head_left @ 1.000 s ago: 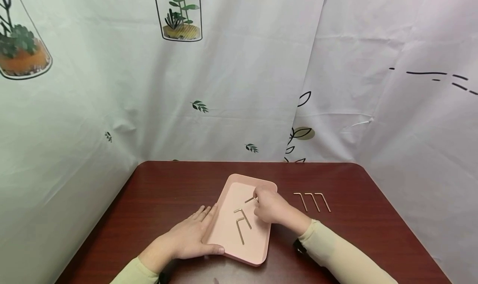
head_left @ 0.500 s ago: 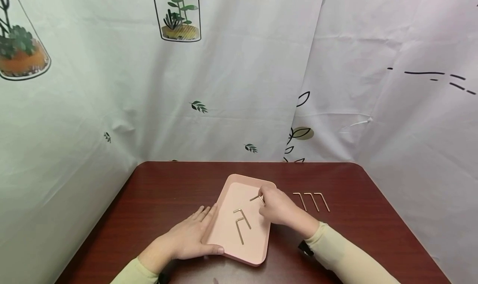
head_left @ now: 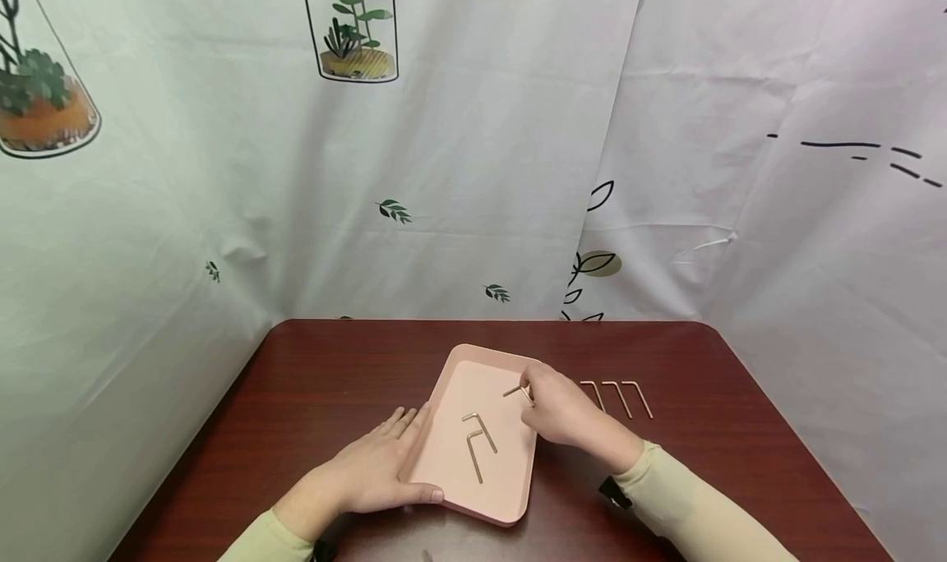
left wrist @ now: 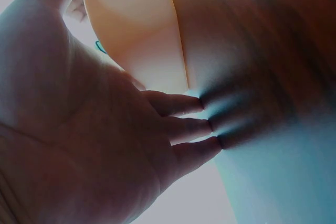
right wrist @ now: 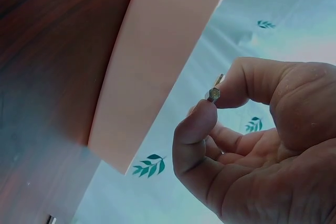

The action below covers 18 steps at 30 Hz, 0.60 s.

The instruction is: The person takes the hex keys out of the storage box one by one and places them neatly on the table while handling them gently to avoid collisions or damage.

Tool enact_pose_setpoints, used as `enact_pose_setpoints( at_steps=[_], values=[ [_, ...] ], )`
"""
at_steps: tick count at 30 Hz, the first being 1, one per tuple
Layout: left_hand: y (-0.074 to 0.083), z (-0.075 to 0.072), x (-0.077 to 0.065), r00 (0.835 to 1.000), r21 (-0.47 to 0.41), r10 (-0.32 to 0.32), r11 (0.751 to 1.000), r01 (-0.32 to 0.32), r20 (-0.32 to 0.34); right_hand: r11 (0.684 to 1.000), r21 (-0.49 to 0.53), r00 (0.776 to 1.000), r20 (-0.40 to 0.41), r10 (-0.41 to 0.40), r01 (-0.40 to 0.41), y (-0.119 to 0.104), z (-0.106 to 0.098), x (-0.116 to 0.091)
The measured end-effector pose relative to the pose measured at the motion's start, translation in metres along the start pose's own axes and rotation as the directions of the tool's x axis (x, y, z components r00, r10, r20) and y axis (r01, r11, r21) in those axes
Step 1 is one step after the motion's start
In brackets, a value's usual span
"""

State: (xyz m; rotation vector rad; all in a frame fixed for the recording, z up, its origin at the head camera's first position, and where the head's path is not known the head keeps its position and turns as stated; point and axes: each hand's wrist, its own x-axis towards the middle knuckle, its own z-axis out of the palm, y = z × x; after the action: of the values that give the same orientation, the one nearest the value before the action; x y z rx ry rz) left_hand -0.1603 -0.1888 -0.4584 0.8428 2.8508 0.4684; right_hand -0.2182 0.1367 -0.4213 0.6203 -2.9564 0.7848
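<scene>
A pink rectangular tray (head_left: pixel 444 398) lies slanted on the table. My left hand (head_left: pixel 377 467) rests against its left side with the fingers straight and the thumb over the near corner. In the left wrist view the fingertips touch the tabletop beside the tray's wall (left wrist: pixel 157 35). My right hand (head_left: pixel 558 410), over the tray's right rim, pinches a hex key (head_left: pixel 515 391) between thumb and index finger. The right wrist view shows the hexagonal end of that hex key (right wrist: pixel 213 94) between the fingertips. Inside the tray lie two more hex keys, one (head_left: pixel 474 459) nearer and one (head_left: pixel 486 435) partly overlapping it.
To the right of the tray, a row of three hex keys (head_left: pixel 616 399) lies on the dark red wooden table (head_left: pixel 333 365); my right hand and wrist come close to the leftmost. A patterned white cloth (head_left: pixel 459 176) hangs behind and at both sides.
My right hand has moved a little rightward with the pinched hex key, toward the tray's right rim. The left hand and the tray have stayed in place.
</scene>
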Motion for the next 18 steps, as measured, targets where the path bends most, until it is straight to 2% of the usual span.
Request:
enact_pose_setpoints(
  at_steps=[18],
  values=[
    [-0.001, 0.000, 0.000, 1.000, 0.002, -0.003, 1.000, 0.003, 0.004, 1.000, -0.017, 0.999, -0.026, 0.026, -0.027, 0.017, -0.009, -0.009]
  ],
)
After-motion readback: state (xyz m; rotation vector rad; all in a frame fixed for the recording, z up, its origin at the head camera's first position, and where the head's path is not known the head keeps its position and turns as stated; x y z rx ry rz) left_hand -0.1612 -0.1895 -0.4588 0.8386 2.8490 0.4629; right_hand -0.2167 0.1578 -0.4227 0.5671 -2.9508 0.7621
